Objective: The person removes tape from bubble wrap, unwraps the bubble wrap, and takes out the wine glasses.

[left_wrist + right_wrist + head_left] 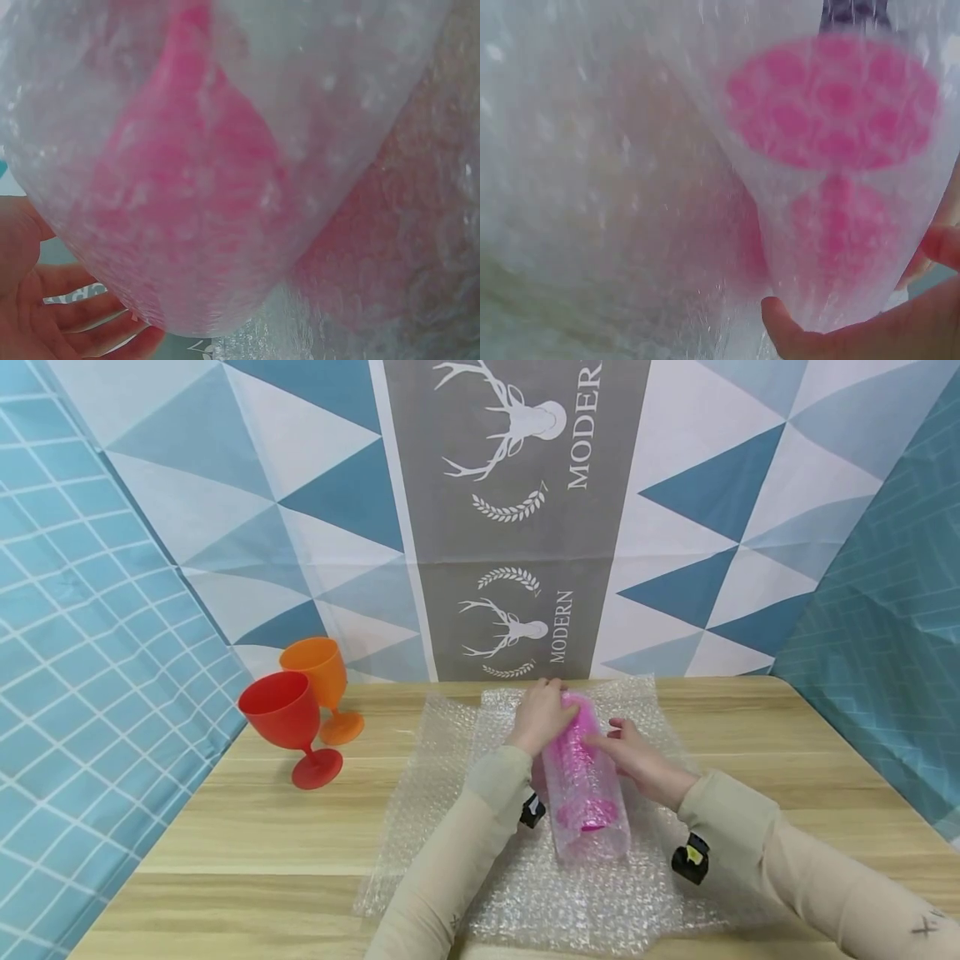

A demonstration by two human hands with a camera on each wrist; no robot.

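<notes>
A pink goblet (590, 812) lies inside a roll of clear bubble wrap (611, 847), its foot toward me and its bowl at the far end. My left hand (542, 717) holds the far left of the roll, thumb across it. From the right, my right hand (643, 758) grips the roll's side. In the left wrist view the pink bowl (199, 195) shows blurred through the wrap, with left-hand fingers (97, 307) curving beside it. The right wrist view shows the round foot (836, 101) through the wrap and the right thumb (784, 330) against it.
Flat bubble wrap (570, 902) spreads on the wooden table (247, 860) under the roll and both forearms. A red goblet (281, 714) and an orange goblet (318, 664) stand upright at the left. Patterned cloth (510, 543) hangs behind the table's far edge.
</notes>
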